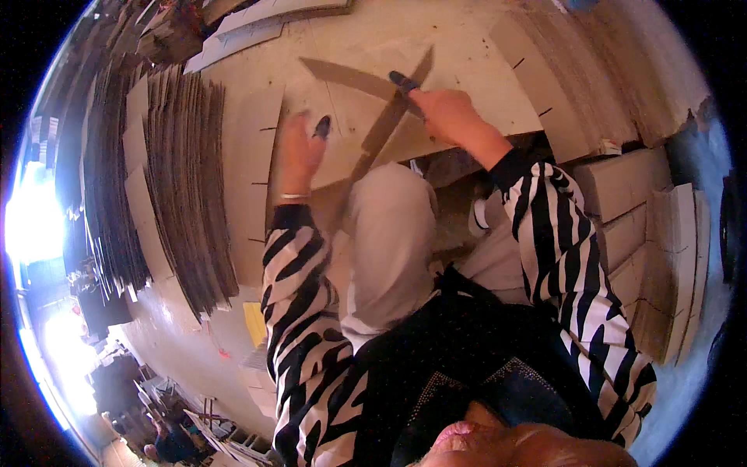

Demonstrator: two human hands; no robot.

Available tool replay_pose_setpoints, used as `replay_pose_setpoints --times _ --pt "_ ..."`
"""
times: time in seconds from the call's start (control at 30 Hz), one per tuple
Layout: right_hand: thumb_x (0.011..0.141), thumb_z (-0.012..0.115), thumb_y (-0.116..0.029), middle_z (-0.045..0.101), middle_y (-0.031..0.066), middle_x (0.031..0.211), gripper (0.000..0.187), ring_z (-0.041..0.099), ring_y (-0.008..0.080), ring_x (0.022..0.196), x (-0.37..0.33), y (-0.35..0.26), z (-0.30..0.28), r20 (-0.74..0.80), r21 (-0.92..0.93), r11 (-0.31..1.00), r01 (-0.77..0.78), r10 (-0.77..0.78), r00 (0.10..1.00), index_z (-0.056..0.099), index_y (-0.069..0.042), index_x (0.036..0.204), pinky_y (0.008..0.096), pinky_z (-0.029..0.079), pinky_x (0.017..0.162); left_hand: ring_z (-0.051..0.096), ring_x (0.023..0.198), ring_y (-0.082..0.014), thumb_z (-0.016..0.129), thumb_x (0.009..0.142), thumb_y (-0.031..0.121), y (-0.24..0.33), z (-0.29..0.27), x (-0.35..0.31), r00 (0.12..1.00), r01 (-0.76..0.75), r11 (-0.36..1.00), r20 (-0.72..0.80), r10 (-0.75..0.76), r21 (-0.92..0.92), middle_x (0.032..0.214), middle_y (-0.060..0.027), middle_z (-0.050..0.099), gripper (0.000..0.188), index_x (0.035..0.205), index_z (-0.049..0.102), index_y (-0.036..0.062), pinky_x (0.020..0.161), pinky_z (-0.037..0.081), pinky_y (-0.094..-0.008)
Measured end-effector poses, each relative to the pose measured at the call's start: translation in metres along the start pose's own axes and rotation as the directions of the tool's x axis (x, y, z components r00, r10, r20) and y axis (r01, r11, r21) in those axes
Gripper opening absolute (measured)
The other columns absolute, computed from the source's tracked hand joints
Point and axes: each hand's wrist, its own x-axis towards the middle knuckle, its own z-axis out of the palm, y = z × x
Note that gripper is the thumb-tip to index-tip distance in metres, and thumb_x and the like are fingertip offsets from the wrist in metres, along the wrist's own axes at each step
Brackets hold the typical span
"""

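Pinching hand: the right hand point(447, 117) has its thumb on top of the crossed brown strips point(346, 78), close to where they meet; its fingers look closed on them (their undersides are hidden).
Strips: over the middle of the table point(475, 62), one end pointing to the far left, another down toward the near edge.
Free hand: the left hand point(299, 156) is blurred beside the slotted card point(253, 148), thumb spread from the fingers, nothing seen in it; I cannot tell whether it touches the card.
Crossing: best gripped right at the meeting point — strips this slim would probably twist if steered from one end. Light pressure should spare them a crease, and the left hand could steady a loose end.
Near edge: runs just beyond the knee point(393, 210); the lowest strip end comes close to it, so a tug lapward might snag.
Stacks: the left stack point(183, 156) and the right stack point(583, 78) wall in both sides.
Open room: bare table beyond the crossing and to its right — the better place to swing long ends.
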Motion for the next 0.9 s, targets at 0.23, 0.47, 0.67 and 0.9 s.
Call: replay_pose_setpoints --times 0.23,0.47,0.67,0.9 --pt "0.079 0.057 -0.010 0.065 0.0153 0.089 0.027 0.064 0.0367 0.084 0.002 0.014 0.010 -0.089 -0.008 1.000 0.028 -0.029 0.996 0.053 -0.008 0.105 0.0490 0.050 0.066 0.056 0.105 -0.0328 0.066 0.079 0.022 -0.067 -0.027 -0.020 0.971 0.226 0.726 -0.096 -0.217 0.650 0.107 -0.0126 0.059 0.034 0.107 0.061 0.0038 0.084 0.048 -0.0460" --pt "0.073 0.055 -0.005 0.060 0.0127 0.081 0.029 0.060 0.0346 0.079 0.003 -0.021 0.018 -0.326 0.057 0.916 0.397 -0.359 0.875 0.057 -0.010 0.102 0.0452 0.048 0.065 0.061 0.085 -0.0345 0.059 0.080 0.014 -0.119 -0.044 -0.010 0.977 0.212 0.942 -0.087 -0.195 0.260 0.090 -0.0162 0.066 0.026 0.100 0.065 -0.0003 0.072 0.048 -0.0409" --pt "0.074 0.055 -0.006 0.059 0.0087 0.080 0.029 0.061 0.0300 0.077 -0.009 -0.010 0.007 -0.341 -0.087 0.933 0.348 -0.356 0.870 0.059 -0.013 0.102 0.0426 0.049 0.063 0.061 0.069 -0.0317 0.048 0.084 0.012 -0.021 -0.017 0.016 0.933 0.360 0.867 0.133 -0.334 -0.344 0.082 -0.0212 0.067 0.030 0.102 0.065 -0.0048 0.065 0.045 -0.0396" --pt "0.084 0.053 -0.013 0.062 0.0085 0.078 0.023 0.065 0.0294 0.073 -0.009 -0.006 0.009 -0.301 -0.123 0.949 0.292 -0.316 0.900 0.063 -0.017 0.104 0.0427 0.052 0.059 0.063 0.075 -0.0200 0.042 0.087 0.006 -0.009 -0.018 0.019 0.931 0.330 0.864 0.280 -0.232 -0.380 0.088 -0.0180 0.068 0.033 0.109 0.064 -0.0026 0.069 0.049 -0.0310"
